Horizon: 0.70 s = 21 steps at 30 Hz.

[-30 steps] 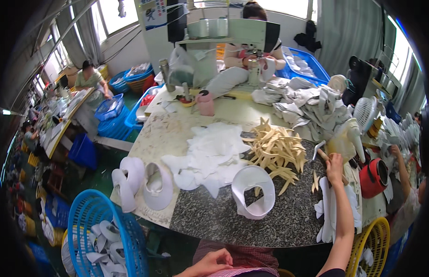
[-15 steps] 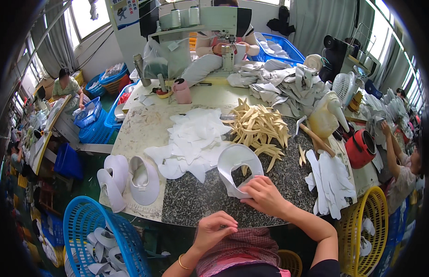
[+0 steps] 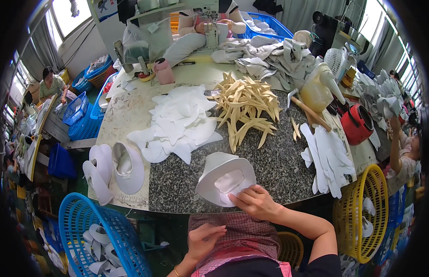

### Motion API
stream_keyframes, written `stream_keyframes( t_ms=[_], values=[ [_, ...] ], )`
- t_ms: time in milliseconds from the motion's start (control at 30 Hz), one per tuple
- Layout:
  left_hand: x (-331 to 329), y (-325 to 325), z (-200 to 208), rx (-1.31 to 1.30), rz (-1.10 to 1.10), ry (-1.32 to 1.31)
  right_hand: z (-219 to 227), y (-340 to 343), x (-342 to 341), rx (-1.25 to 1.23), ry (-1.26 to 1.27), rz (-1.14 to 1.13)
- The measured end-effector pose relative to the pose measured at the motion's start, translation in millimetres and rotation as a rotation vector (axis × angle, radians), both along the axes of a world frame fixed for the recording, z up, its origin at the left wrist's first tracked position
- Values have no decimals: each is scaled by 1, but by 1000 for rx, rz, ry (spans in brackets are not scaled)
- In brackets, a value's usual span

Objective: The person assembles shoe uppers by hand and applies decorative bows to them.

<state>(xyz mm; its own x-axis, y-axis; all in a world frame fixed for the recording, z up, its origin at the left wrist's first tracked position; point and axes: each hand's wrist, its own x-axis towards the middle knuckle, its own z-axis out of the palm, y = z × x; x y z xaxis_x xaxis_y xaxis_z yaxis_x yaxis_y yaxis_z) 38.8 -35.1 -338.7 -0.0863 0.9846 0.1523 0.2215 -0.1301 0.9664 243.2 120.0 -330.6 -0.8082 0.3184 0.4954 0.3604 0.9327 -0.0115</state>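
Observation:
Over the front edge of the dark granite slab [image 3: 173, 189], my right hand [image 3: 256, 203] pinches the rim of a white shoe upper [image 3: 206, 182]. The upper is tilted so that its opening and pale lining show. Below it, in front of the checked apron, my left hand [image 3: 204, 239] has its fingers curled together, and nothing shows in them. Beyond the upper lie a heap of flat white shoe pieces [image 3: 177, 122] and a pile of narrow tan strips [image 3: 247, 104]. Several finished-looking white uppers [image 3: 128, 168] rest at the table's left front.
A hammer [image 3: 311, 113], long white pieces [image 3: 323, 159] and a red pot [image 3: 356, 123] are on the right. A blue basket [image 3: 99, 231] and a yellow basket [image 3: 362, 217] flank the table. A person works at a sewing machine [image 3: 212, 27] across from me.
My right hand has turned the upper, tipping its opening toward me, and drawn it slightly left. My left hand has moved a little lower. The whole view has shifted.

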Motion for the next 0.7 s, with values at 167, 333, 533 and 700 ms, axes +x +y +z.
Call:
stream_keyframes(
  t_ms=[167, 333, 533, 700],
  values=[
    [-14, 21, 4, 63, 59, 214, -10, -6, 9, -10, 22, -12],
    [-26, 59, 25, -105, 262, 55, -11, -7, 14, -58, 47, -18],
    [-47, 108, 31, 285, -122, 613, -6, -9, 18, -25, -60, 6],
    [-65, 140, 22, 351, -485, 905, -6, -5, 17, -19, -86, 34]
  ],
)
